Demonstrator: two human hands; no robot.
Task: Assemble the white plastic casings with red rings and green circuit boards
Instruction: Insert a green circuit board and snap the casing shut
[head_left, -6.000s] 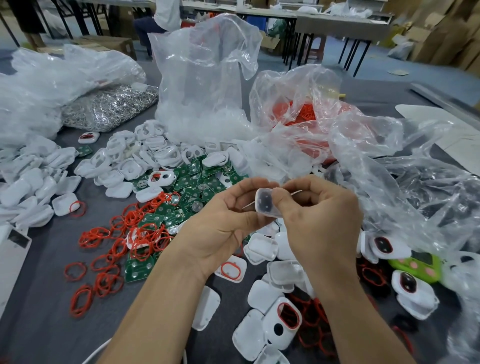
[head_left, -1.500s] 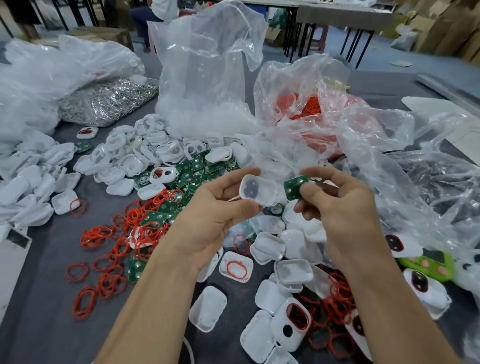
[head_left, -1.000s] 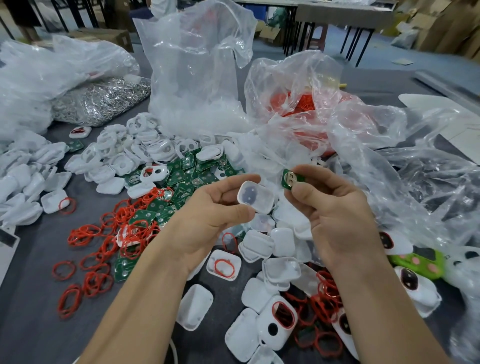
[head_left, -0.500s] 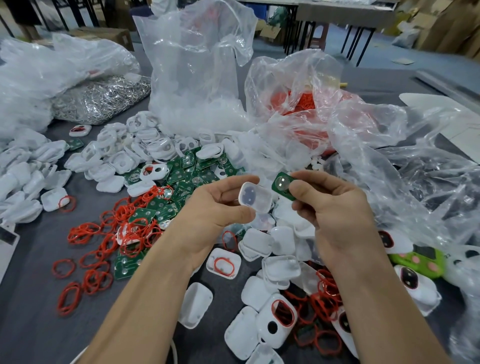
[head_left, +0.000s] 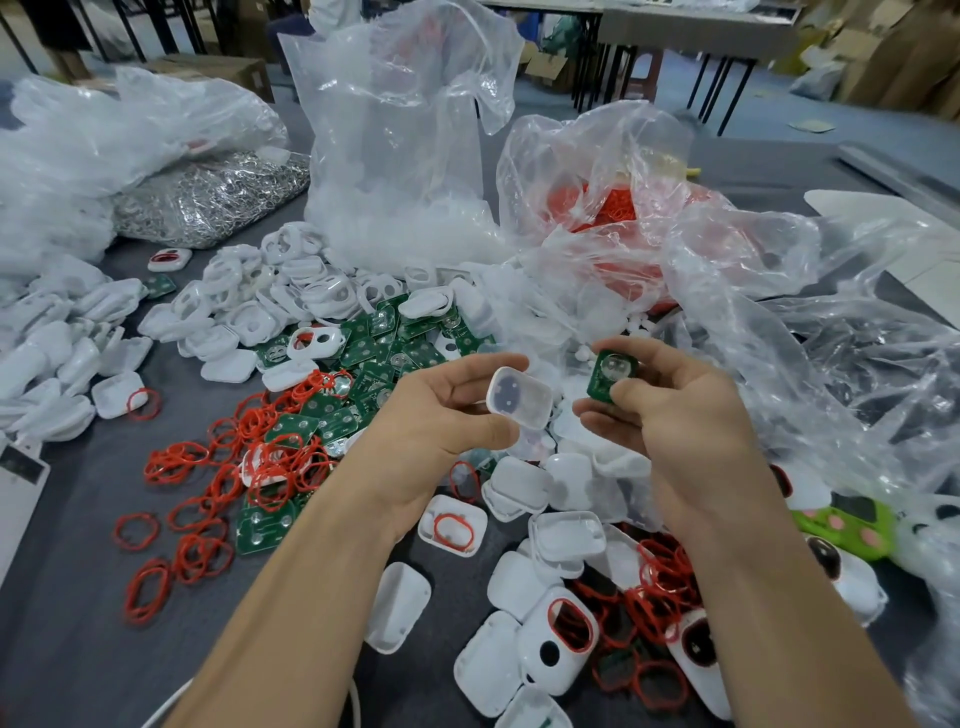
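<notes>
Left hand (head_left: 441, 415): centre of frame; thumb and fingers pinch a casing by its rim, which leaves the hollow side unobstructed
Casing (head_left: 519, 397): white shell, tilted so the open cavity faces the viewer; two dark spots show in its floor; whether a ring is seated inside cannot be told
Right hand (head_left: 675, 410): right of centre; thumb and fingers pinch a board by its lower part, with the face exposed for checking
Board (head_left: 610, 374): green, with a round metallic pad toward the viewer; just beside the casing, not touching it
Step in hand: judged to be orienting the board before seating it in the cavity; the outlines likely need to be matched
Boards heap (head_left: 395, 353): above and left of the hands, in easy reach as feed stock
Rings (head_left: 270, 447): red, loose, scattered at left centre and lower right
Spare casings (head_left: 519, 582): below the hands; more at upper left
Bags (head_left: 395, 156): clear plastic across the top and right; one holds red stock
Table (head_left: 67, 571): grey surface
</notes>
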